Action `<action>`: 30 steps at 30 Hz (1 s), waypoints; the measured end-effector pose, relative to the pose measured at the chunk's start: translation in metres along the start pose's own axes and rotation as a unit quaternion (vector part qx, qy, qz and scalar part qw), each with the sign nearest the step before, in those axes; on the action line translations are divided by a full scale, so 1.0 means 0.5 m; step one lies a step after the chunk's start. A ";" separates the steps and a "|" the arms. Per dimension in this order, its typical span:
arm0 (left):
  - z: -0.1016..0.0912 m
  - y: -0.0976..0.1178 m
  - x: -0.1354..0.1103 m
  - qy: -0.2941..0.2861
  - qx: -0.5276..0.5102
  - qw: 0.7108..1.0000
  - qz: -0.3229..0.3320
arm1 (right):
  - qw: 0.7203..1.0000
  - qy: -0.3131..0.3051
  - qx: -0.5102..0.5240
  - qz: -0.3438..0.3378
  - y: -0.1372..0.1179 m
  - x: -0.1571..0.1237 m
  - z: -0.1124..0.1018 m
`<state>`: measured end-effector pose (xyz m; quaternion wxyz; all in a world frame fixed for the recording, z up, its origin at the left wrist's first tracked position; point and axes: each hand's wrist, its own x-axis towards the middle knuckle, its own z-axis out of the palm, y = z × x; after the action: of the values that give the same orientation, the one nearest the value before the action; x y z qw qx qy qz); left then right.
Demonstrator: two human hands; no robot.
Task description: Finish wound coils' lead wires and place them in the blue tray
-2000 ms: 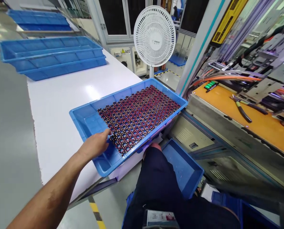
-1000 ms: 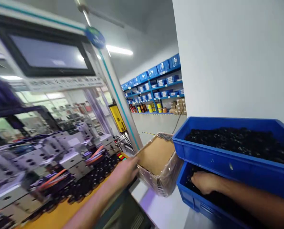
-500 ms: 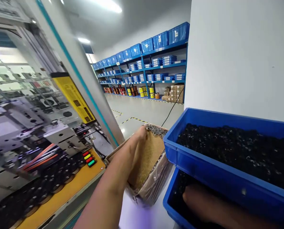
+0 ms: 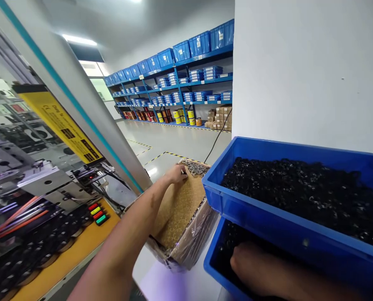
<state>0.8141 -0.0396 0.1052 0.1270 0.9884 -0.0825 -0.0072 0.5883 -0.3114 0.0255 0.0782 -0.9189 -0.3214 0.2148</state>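
My left hand (image 4: 176, 174) reaches into an open cardboard box (image 4: 195, 234) wrapped in clear film. Its fingers are curled at the far edge of a brown cardboard sheet (image 4: 181, 205), beside a heap of small shiny metal parts (image 4: 196, 168). What sits between the fingertips I cannot make out. My right hand (image 4: 247, 261) is down inside the lower blue bin (image 4: 211, 251), among small dark parts. Shadow hides its fingers. Above it, the upper blue bin (image 4: 255, 205) holds a heap of black parts (image 4: 293, 184) with shiny bits.
At left stands a machine with a slanted grey post (image 4: 89, 108), a yellow labelled bar (image 4: 61, 121) and coloured buttons (image 4: 97, 213) on an orange ledge. A white wall (image 4: 305, 71) rises behind the bins. Blue shelving (image 4: 173, 79) with bins lines the background.
The view has turned a little to the right, so the box and bins appear further left. My left hand stays at the sheet's far edge, and my right hand remains in the lower bin.
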 end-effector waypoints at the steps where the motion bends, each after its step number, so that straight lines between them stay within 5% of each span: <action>1: -0.002 0.004 -0.020 0.001 -0.011 1.000 0.003 | 0.999 -0.024 -0.035 -0.007 -0.006 -0.004 -0.012; 5: -0.010 0.028 -0.132 0.044 -0.085 0.995 0.019 | 0.990 -0.057 -0.128 -0.025 -0.037 -0.028 -0.064; 9: -0.006 0.063 -0.312 0.125 -0.212 0.969 0.022 | 0.990 0.022 -0.140 -0.016 -0.054 -0.048 -0.087; 14: 0.043 0.109 -0.589 0.182 -0.398 0.899 0.019 | 0.984 0.124 -0.123 -0.026 -0.044 -0.041 -0.088; 18: 0.088 0.123 -0.740 0.218 -0.508 0.833 -0.004 | 0.964 0.239 -0.079 -0.082 -0.059 -0.041 -0.115; 23: 0.100 0.145 -0.809 0.188 -0.696 0.692 -0.030 | 0.905 0.339 0.029 -0.255 -0.157 -0.080 -0.120; 27: 0.098 0.187 -0.827 0.171 -0.723 0.669 -0.015 | 0.797 0.384 0.191 -0.425 -0.227 -0.132 -0.078; 30: 0.104 0.218 -0.833 0.142 -0.738 0.659 -0.001 | 0.780 0.374 0.226 -0.448 -0.246 -0.161 -0.049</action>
<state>0.3836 -0.0878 0.0794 0.8253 0.5590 -0.0300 0.0743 0.4743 -0.2656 0.1099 0.4849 -0.6354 -0.5847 -0.1389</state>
